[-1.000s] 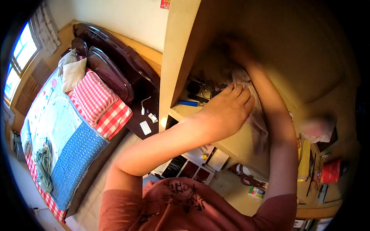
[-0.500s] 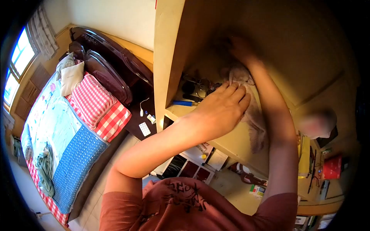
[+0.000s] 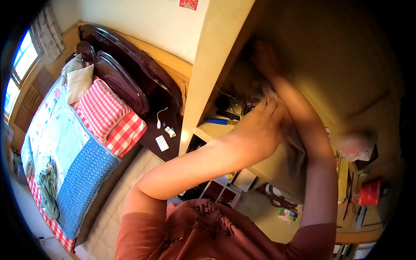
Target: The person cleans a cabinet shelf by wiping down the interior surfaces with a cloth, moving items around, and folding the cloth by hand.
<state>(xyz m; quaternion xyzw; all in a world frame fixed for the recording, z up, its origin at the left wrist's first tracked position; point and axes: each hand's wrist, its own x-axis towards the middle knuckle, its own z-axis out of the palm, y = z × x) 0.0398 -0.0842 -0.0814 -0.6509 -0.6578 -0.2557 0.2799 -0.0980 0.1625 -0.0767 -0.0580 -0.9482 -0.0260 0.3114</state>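
My left hand (image 3: pixel 262 130) is closed on a greyish-pink cloth (image 3: pixel 296 151), its fingers bent over the upper part. The cloth hangs down over the yellow shelf board beside my right forearm. My right hand (image 3: pixel 265 58) reaches deeper into the dark cabinet, above and behind my left hand. Shadow hides its fingers, so whether it holds anything cannot be made out. Left of my left hand, a blue-handled tool (image 3: pixel 216 121) lies near the shelf's edge, with dark small items and a pair of glasses-like rims (image 3: pixel 236 107) behind it.
The cabinet's side panel (image 3: pixel 212 56) stands upright left of my hands. Lower down are a compartment with boxes (image 3: pixel 245 180) and a brown strap-like item (image 3: pixel 279 200). A red box (image 3: pixel 369 193) sits at the right. A bed (image 3: pixel 89 169) and a dark nightstand (image 3: pixel 171 149) are at the left.
The view has shifted, so the cabinet appears farther right. My left hand stays on the cloth, closer to my right forearm, and less of the cloth shows. My right hand remains deep inside.
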